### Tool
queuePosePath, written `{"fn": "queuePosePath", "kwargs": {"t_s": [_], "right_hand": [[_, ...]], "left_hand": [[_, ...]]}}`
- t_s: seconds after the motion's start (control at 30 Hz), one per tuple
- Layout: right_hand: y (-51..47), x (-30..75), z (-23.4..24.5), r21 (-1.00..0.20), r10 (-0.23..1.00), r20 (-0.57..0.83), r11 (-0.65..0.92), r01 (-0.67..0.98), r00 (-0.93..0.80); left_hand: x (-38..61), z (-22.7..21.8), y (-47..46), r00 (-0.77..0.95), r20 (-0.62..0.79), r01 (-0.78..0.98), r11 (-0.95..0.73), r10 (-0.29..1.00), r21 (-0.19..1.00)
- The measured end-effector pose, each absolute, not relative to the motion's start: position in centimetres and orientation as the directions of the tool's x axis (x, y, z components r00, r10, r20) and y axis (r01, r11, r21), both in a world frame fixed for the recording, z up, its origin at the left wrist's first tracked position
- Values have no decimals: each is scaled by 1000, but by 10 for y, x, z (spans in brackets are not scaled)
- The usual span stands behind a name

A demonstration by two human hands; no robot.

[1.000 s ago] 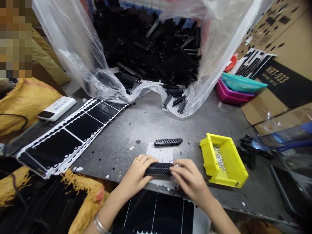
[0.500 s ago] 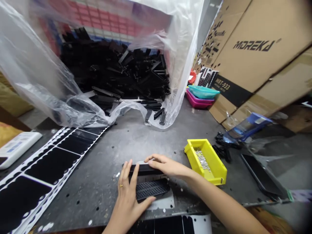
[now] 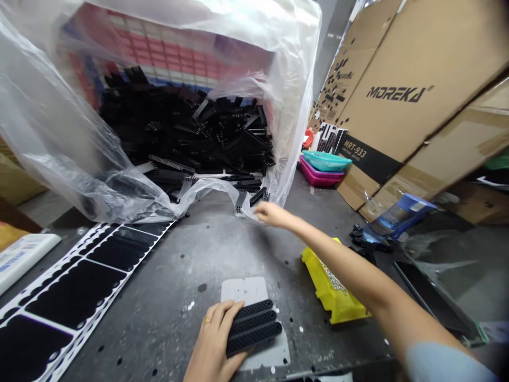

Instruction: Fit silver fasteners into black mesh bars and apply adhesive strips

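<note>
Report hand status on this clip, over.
Left hand on three black mesh strips; right hand at plastic bag, by black comb-like pieces; bag lip in the way.

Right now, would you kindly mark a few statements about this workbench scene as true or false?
1. The left hand lies on three black perforated strips. True.
2. The right hand is gripping the yellow plastic bin. False: the right hand is raised by the edge of the clear plastic bag, away from the bin.
3. A gold-coloured ring is on a finger of the left hand. True.
4. The pink tray sits on top of the teal tray. False: the teal tray sits on top of the pink one.
5. A pile of black parts lies inside the clear plastic bag. True.
</note>
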State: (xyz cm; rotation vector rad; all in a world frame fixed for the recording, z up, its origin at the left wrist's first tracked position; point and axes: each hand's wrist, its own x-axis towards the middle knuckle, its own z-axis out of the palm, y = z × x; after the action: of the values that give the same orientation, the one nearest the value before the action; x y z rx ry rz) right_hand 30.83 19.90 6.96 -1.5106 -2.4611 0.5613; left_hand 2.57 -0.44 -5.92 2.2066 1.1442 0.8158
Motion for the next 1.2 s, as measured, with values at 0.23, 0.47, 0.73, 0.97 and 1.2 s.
{"fn": "queuePosePath", "kwargs": {"t_s": [0.23, 0.47, 0.73, 0.97, 1.2], "right_hand": [[280, 319, 87, -92, 925, -68, 368, 925, -375], [178, 313, 108, -234, 875, -62, 456, 859, -481], [-10, 300, 90, -864, 710, -370, -27, 502, -599], [-55, 309, 53, -904, 617, -426, -261, 339, -662], [-85, 351, 26, -820, 746, -505, -258, 511, -434]], "left_hand": [[27, -64, -6, 466, 271, 537, -513, 842, 670], [29, -34, -9, 425, 323, 550, -524, 846, 650], [41, 36, -36, 146, 443, 273, -466, 885, 842], [32, 31, -72, 281, 390, 242, -458, 877, 855], [26, -26, -94, 79, 277, 351, -287, 958, 891]]}}
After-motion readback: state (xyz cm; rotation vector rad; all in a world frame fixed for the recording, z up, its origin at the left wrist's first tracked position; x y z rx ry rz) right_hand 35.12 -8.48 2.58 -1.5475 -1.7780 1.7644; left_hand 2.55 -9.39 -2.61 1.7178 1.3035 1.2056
